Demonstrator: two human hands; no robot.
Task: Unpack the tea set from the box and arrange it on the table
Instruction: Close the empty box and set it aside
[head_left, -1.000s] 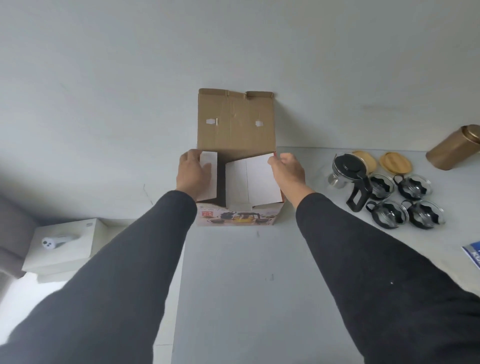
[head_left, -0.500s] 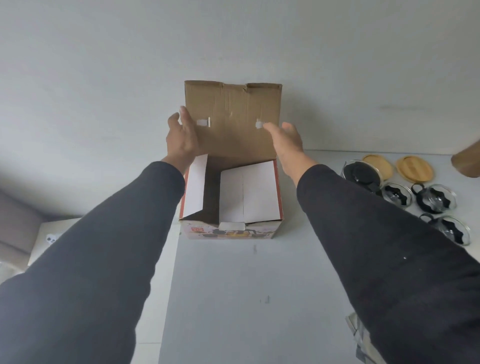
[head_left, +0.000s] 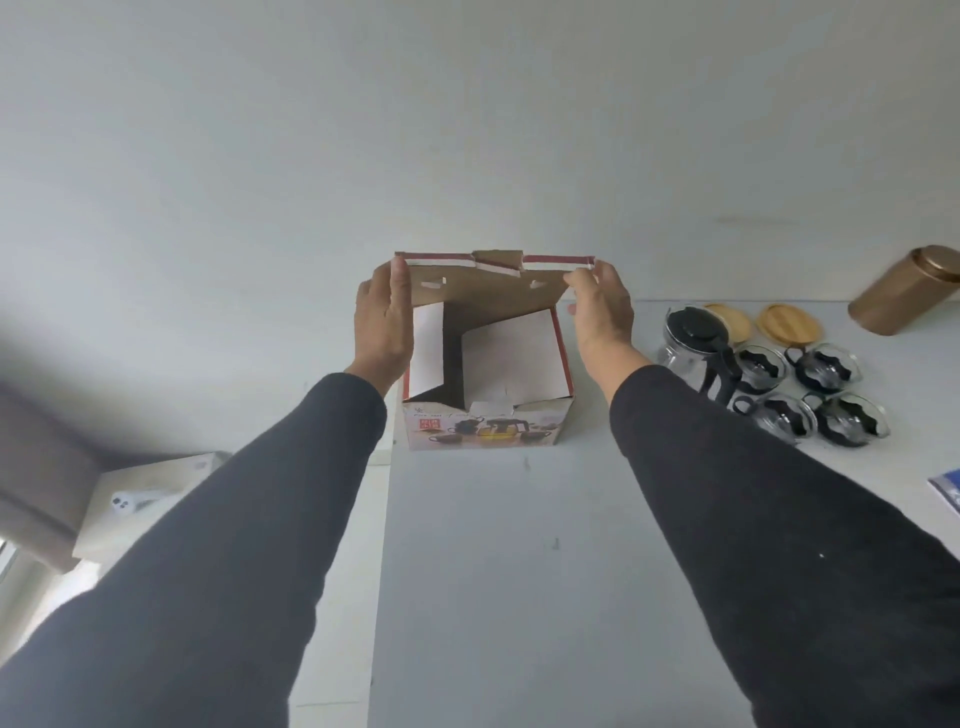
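Both hands (head_left: 382, 322) (head_left: 602, 306) pinching the box (head_left: 483, 426) lid's (head_left: 488, 288) far corners, lid tilted toward the camera, long edge left-right.

I have one view only, the head camera, wide-angle, looking forward and down along both sleeves. The box (head_left: 485, 364) sits mid-frame at arm's reach on the table (head_left: 519, 571); the wall (head_left: 467, 130) fills the upper half.
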